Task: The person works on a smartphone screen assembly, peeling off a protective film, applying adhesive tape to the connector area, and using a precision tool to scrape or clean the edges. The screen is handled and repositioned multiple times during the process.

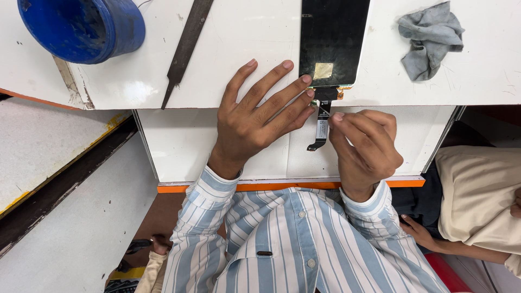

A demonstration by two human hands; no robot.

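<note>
The phone screen (332, 38) lies dark face down on the white table (244, 43), its long axis running away from us, its black ribbon cable (322, 122) trailing toward us. Our left hand (255, 116) rests spread and unclenched, fingertips pinning the screen's near edge. Our right hand (364, 149) pinches a thin tool at the cable's connector. The cable looks attached; no other work shows.

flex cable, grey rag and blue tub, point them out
flex cable (321, 129), head view, its middle strip.
grey rag (430, 39), head view, centre of the crumpled cloth.
blue tub (81, 27), head view, its outer wall.
</note>
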